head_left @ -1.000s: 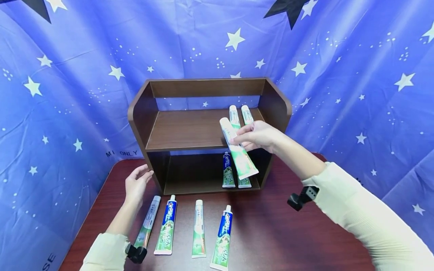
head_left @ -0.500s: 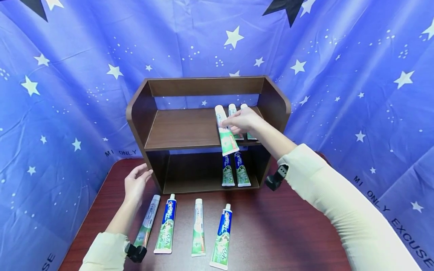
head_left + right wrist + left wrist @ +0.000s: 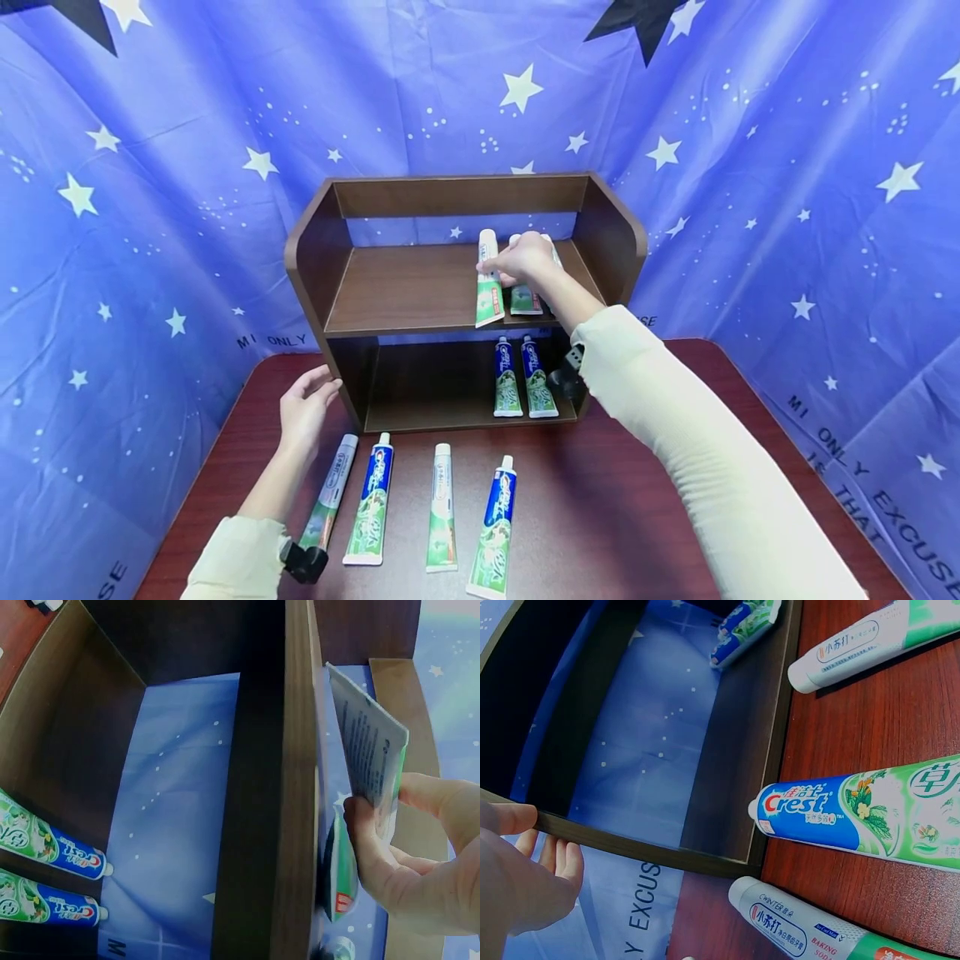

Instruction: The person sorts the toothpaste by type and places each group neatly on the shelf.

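Observation:
On the upper level of the brown two-tier shelf [image 3: 390, 287], my right hand [image 3: 525, 257] pinches a white-and-green toothpaste tube [image 3: 489, 292] between thumb and fingers. Its cap points to the back, and its flat end is near the board's front edge. The right wrist view shows the printed back of that toothpaste tube [image 3: 367, 742] tilted off the board. Right beside it lies another white-and-green tube [image 3: 527, 300], partly covered by the hand, with one more mostly hidden behind. My left hand [image 3: 303, 408] holds the front edge of the shelf's left side panel [image 3: 630, 838], thumb and fingers at the edge.
Two blue-and-green Crest tubes [image 3: 507, 387] lie on the lower level at right. Along the dark red table [image 3: 600, 517], in front of the shelf, lie several tubes, including a Crest tube [image 3: 369, 508] and a white-and-green one [image 3: 442, 512]. A blue star curtain [image 3: 420, 92] hangs behind.
My right hand has carried the toothpaste tube left and back, lowering it from in front of the shelf to the upper board, left of the other tubes. The left hand has stayed put.

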The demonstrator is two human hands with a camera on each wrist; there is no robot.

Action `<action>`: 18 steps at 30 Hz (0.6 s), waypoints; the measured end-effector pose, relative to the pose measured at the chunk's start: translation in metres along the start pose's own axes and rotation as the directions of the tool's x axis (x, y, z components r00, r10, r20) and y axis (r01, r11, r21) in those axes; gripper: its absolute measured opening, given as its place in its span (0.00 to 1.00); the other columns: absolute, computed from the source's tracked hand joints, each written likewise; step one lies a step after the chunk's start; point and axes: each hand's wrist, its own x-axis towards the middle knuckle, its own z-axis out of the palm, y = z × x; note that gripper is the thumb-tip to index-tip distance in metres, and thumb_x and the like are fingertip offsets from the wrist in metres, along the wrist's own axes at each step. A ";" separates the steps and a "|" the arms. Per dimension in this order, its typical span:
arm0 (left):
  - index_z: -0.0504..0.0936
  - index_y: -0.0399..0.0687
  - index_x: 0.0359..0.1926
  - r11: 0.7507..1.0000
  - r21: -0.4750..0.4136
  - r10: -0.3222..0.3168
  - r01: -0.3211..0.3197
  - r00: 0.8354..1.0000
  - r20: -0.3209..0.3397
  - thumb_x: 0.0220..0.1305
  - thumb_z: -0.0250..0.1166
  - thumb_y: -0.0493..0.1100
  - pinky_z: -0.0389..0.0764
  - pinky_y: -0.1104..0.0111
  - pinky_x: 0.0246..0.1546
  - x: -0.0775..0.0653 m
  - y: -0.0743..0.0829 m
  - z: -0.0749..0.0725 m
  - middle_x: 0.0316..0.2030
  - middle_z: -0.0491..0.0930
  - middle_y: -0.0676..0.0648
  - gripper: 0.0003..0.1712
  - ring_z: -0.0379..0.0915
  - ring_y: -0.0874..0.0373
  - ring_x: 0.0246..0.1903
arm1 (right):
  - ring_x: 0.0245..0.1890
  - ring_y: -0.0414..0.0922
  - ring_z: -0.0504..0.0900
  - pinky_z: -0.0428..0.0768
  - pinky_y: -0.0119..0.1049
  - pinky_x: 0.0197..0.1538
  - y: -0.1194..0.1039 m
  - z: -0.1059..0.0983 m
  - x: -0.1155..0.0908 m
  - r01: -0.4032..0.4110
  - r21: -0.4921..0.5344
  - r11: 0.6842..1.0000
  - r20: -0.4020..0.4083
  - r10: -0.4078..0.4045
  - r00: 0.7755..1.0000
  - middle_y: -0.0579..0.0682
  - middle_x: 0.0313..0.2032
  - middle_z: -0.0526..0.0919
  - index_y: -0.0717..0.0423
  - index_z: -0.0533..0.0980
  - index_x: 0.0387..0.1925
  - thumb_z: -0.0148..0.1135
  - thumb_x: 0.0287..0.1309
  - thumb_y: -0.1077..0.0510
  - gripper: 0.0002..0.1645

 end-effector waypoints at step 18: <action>0.71 0.37 0.61 0.999 0.033 -0.007 0.006 1.000 0.003 0.66 0.57 0.36 0.79 0.87 0.44 -0.001 -0.001 0.000 0.48 0.74 0.52 0.23 0.74 0.81 0.36 | 0.23 0.39 0.80 0.83 0.30 0.42 -0.010 0.018 0.011 0.038 -0.234 0.971 -0.152 -0.075 0.986 0.54 0.35 0.87 0.64 0.78 0.44 0.76 0.44 0.44 0.33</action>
